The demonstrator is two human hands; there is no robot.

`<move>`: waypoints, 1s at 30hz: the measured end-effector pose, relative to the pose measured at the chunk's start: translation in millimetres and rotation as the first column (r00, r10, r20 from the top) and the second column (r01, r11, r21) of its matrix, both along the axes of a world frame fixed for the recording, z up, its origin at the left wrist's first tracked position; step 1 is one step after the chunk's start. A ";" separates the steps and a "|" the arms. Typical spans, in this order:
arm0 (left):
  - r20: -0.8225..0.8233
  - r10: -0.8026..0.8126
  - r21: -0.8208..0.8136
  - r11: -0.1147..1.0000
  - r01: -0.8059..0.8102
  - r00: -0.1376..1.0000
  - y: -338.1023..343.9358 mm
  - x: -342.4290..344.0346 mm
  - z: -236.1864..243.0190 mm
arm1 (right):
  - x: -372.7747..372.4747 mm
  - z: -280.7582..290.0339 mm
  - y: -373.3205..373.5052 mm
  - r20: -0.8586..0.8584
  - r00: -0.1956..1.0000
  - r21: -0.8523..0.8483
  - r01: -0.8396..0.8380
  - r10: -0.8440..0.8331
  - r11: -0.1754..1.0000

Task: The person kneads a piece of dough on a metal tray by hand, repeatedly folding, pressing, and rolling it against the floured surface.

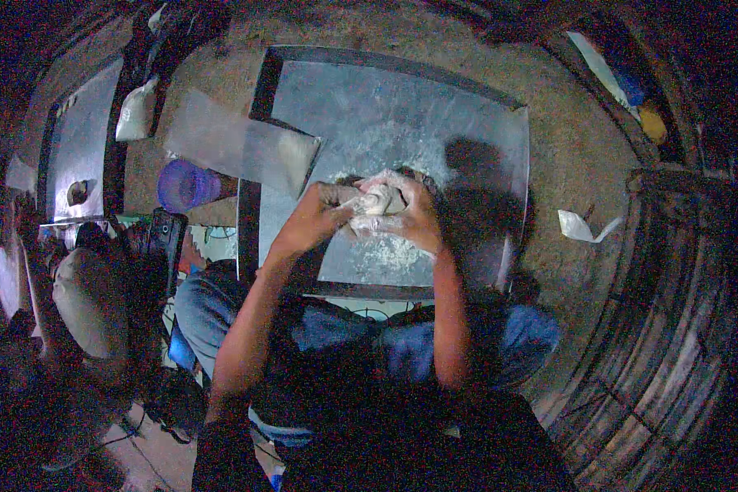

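Note:
Both of my hands are closed around a lump of whitish dough [379,199] above a grey metal tray [344,82]. My left hand [316,217] grips its left side with bent fingers. On the opposite side, my right hand [416,215] wraps round the lump, its fingers dusted white. White flour [385,256] lies scattered over the tray beneath and around the hands. A clear plastic bag with some white powder [293,160] lies across the tray's left edge, close to my left hand. The dough's underside is hidden.
A purple-blue cup [180,185] stands left of the tray. Farther left, a person sits by a second tray [82,152], with a white bag [137,111] nearby. A torn white packet [576,225] lies on the ground at right, near a slatted wooden structure [648,328].

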State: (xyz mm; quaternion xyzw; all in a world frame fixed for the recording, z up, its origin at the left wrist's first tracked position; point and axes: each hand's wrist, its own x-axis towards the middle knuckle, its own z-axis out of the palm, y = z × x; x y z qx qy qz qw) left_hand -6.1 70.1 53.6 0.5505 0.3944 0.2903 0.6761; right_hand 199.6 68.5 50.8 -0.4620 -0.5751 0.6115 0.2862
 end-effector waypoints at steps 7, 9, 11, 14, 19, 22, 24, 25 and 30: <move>-0.227 0.494 0.235 0.864 -0.445 0.839 0.3 -4.4 1.6 | 7.5 14.4 2.7 0.170 0.960 0.114 0.206 -0.224 0.972; -0.198 0.479 0.232 0.871 -0.434 0.855 2.7 -0.5 -1.9 | 8.3 9.4 2.2 0.112 0.933 0.132 0.328 -0.343 0.935; -0.265 0.425 0.341 0.881 -0.328 0.866 1.5 -0.1 -9.8 | 5.4 2.4 -0.9 0.221 0.930 0.250 0.236 -0.292 0.939; -0.177 0.368 0.537 0.813 -0.224 0.913 0.6 0.7 -40.2 | -16.9 1.0 -8.7 0.409 0.903 0.309 0.001 -0.134 0.951; -0.363 0.353 0.494 0.858 -0.144 0.862 -2.5 -5.6 -33.1 | -56.8 -29.8 -25.1 0.703 0.693 0.409 -0.209 -0.160 0.888; -0.370 0.427 0.475 0.850 -0.227 0.825 -3.3 -1.1 -33.7 | -76.3 -38.5 -43.2 0.831 0.450 0.520 -0.421 -0.326 0.743; -0.361 0.447 0.466 0.847 -0.257 0.819 -1.2 -3.4 -37.3 | -80.3 -45.4 -43.8 0.855 0.418 0.487 -0.445 -0.307 0.752; -0.353 0.448 0.464 0.846 -0.262 0.821 0.1 -5.3 -38.8 | -82.5 -45.8 -44.1 0.866 0.400 0.471 -0.452 -0.299 0.757; -0.346 0.461 0.431 0.852 -0.298 0.817 3.6 -9.4 -38.3 | -88.2 -45.6 -42.8 0.909 0.266 0.416 -0.525 -0.322 0.742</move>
